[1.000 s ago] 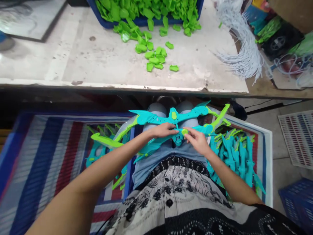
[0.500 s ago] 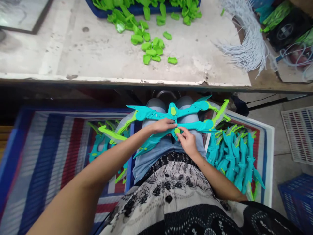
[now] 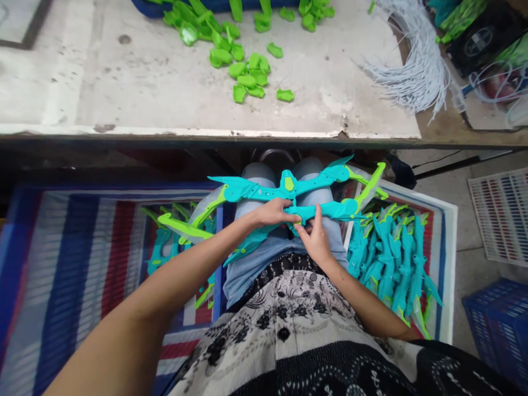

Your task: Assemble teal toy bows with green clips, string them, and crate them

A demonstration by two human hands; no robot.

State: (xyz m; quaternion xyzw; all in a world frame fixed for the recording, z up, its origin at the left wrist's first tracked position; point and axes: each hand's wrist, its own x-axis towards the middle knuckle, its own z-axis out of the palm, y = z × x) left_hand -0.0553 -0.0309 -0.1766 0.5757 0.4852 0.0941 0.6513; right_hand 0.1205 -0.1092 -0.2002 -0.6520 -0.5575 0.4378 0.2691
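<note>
Two teal and green toy bows lie across my lap. The far bow (image 3: 264,190) rests untouched over my knees. My left hand (image 3: 272,213) and my right hand (image 3: 315,239) both grip the middle of the near bow (image 3: 334,209), fingers curled around its handle. The small green piece seen earlier is hidden under my fingers.
Several loose green plastic pieces (image 3: 247,80) lie on the worn table (image 3: 144,93), spilling from a blue tray at its far edge. White cords (image 3: 412,66) fan out at the right. A pile of teal bows (image 3: 391,258) fills a striped sack on my right, and more bows (image 3: 173,242) lie on my left.
My right hand has moved left from the green piece to the bow's handle and closed on it. The view has tilted down a little.
</note>
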